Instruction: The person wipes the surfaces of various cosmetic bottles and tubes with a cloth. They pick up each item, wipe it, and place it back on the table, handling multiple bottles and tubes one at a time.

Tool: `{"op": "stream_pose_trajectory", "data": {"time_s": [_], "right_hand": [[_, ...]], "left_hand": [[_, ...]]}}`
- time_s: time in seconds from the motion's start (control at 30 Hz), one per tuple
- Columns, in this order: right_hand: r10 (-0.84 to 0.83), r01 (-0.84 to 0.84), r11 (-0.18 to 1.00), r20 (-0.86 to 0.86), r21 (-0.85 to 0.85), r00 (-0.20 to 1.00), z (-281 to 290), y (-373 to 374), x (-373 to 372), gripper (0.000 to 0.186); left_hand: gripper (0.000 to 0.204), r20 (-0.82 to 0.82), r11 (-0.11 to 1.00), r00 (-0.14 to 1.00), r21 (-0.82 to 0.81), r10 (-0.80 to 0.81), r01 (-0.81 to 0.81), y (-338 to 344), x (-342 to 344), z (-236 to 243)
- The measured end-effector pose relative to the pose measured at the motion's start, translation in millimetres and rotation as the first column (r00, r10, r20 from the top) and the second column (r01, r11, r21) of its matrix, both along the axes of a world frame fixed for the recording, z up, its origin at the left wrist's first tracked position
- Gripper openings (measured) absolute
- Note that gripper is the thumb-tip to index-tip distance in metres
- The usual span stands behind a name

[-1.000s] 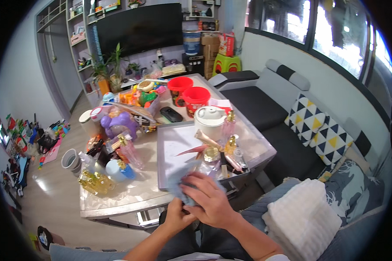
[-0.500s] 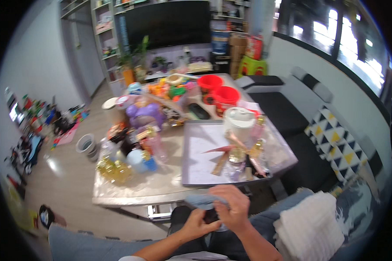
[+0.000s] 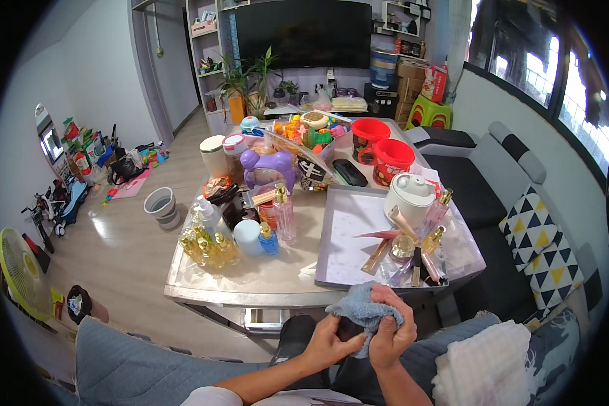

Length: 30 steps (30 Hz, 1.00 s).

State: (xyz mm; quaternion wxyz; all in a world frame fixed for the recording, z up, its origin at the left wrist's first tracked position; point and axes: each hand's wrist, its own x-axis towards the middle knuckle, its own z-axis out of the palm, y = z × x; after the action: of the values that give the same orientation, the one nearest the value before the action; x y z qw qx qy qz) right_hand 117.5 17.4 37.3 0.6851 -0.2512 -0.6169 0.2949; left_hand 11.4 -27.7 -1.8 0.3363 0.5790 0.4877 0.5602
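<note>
- Blue-grey cloth (image 3: 367, 303) is at lower centre of the frame, just below the grey-rimmed tray (image 3: 338, 279), with a small dark object (image 3: 347, 327) partly tucked under it. Can't tell what that object is, sorry.
- Left hand (image 3: 328, 344): fingers curled in, thumb across, looks like they're gripping the dark object. Some fingertips are hidden.
- Right hand (image 3: 394, 330): fingers bent over the bunched cloth, thumb pressing from the near side.
- Looks like a rub-down to me. I'd let the left hand just hold and turn the piece while the right does the rubbing.
- Keep the cloth gathered; a loose flap could snag the lipstick-like tubes (image 3: 417, 266) at the tray's near edge, right of centre.
- Imo stay low over the lap, clear of the gold-capped bottles (image 3: 210, 249) left of centre. Those'd tip easily.
</note>
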Motion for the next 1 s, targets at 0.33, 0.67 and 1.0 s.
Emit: {"op": "stream_pose_trajectory", "data": {"time_s": [0.33, 0.67, 1.0], "right_hand": [[0.001, -0.598, 0.589, -0.739, -0.543, 0.673, -15, 0, 10, 0.037], [0.476, -0.552, 0.656, -0.286, -0.514, 0.832, -61, -27, -14, 0.049], [0.469, -0.432, 0.739, -0.064, -0.517, 0.881, -60, -27, -8, 0.051]], "left_hand": [[0.052, 0.334, 0.997, 0.94, -0.012, 0.073, -0.073, 23, -23, 21], [0.054, 0.271, 0.994, 0.959, 0.046, 0.087, -0.103, 21, -13, 16], [0.048, 0.721, 0.98, 0.67, 0.193, -0.177, 0.052, 38, -15, 23]]}}
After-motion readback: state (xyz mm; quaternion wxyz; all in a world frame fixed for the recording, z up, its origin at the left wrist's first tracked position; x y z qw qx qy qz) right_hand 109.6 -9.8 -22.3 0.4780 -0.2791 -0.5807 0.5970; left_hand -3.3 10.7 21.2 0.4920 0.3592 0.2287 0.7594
